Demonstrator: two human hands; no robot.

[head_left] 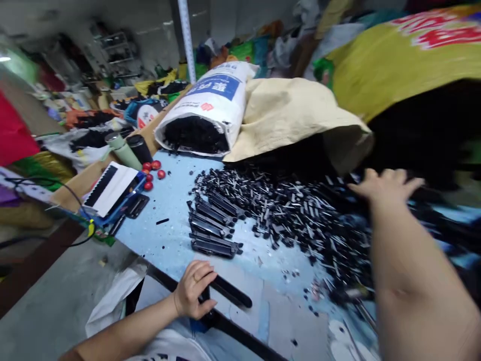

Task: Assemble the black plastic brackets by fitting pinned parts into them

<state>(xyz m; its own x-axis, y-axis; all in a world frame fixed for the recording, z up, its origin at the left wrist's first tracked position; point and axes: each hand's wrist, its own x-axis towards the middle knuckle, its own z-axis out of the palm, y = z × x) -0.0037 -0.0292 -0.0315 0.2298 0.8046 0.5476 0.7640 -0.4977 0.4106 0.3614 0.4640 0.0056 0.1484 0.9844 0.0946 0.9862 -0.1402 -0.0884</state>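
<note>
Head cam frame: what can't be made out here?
Head view:
Right hand, motion-blurred: contact with the pile of black parts unclear.
Black bar: end hidden under the left hand gripping it.
Beige sack: mouth in shadow, contents unseen.
White sack: print too blurred to read.

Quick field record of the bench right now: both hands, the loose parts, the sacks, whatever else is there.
left hand: closed on a black bar at the near table edge
right hand: open, fingers spread, above the pile of small black parts
stacked strips: black, in rows left of the pile
white sack: on its side, mouth open, black parts inside
beige sack: beside the white sack
red fruits: far left, near two flasks
</note>
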